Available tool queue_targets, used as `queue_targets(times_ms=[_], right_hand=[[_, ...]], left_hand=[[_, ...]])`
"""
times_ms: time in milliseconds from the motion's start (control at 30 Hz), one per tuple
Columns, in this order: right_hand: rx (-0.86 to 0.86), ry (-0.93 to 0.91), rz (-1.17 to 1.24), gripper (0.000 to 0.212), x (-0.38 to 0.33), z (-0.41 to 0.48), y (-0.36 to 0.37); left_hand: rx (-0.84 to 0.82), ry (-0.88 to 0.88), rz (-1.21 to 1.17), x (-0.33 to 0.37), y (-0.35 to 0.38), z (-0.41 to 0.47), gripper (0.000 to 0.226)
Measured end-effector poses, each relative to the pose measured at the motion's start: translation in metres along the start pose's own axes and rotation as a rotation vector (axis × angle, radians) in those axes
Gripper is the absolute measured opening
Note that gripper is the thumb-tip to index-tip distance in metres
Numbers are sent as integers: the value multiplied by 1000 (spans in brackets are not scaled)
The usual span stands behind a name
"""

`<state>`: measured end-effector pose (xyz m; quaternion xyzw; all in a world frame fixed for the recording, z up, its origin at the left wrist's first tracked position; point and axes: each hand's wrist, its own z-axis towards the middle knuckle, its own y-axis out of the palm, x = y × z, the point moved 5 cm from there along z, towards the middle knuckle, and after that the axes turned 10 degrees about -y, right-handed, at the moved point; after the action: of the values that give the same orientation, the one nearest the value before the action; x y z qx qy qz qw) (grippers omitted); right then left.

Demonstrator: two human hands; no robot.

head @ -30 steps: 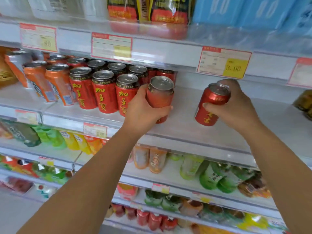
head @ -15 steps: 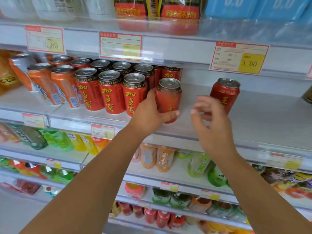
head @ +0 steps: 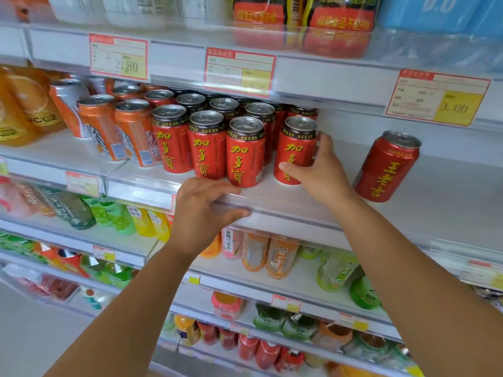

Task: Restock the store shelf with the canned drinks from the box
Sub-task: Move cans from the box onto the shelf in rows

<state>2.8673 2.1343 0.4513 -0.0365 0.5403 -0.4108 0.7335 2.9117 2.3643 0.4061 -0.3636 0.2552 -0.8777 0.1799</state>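
Red canned drinks with yellow characters and silver tops [head: 208, 144] stand in tight rows on the white store shelf [head: 449, 194], several cans deep. At the right end of the front row, one more red can of the same kind [head: 295, 151] stands upright on the shelf, just beside its neighbour with a narrow gap between them. The right grip [head: 324, 172], a bare hand, is clasped round this can: the thumb lies across the lower front and the fingers wrap behind its right side.

The left grip [head: 201, 213] is released and holds nothing. Its fingers are loosely bent at the shelf's front edge, below the front row; whether it touches the edge cannot be told.

Well apart to the right, a single red can with a different yellow label [head: 388, 167] stands alone on the same shelf. Left of the red rows stand orange cans [head: 133, 131], and further left orange juice bottles [head: 24, 104]. Red-and-yellow price tags [head: 438, 97] hang along the shelf above. Green, yellow and orange bottled drinks [head: 109, 213] fill the shelves below.
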Motion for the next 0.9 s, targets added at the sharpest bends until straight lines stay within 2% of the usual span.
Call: queue_targets(times_ms=[100, 267, 500, 700, 767, 833, 900], right_hand=[[45, 23, -52, 89, 10, 13, 4], [94, 40, -96, 76, 15, 26, 7], [109, 38, -128, 75, 13, 30, 9], [5, 116, -183, 93, 1, 5, 3], [92, 28, -190, 67, -10, -27, -13], [319, -102, -120, 34, -22, -68, -41], [551, -178, -57, 25, -26, -100, -74]], left_hand=[[-9, 4, -20, -1, 2, 1, 44], [-7, -4, -9, -3, 2, 0, 43], [-19, 10, 13, -4, 4, 1, 43], [-11, -3, 2, -6, 5, 2, 44], [-1, -8, 7, -7, 5, 1, 45], [1, -9, 12, -8, 6, 1, 45], [1, -10, 21, -8, 6, 1, 46]])
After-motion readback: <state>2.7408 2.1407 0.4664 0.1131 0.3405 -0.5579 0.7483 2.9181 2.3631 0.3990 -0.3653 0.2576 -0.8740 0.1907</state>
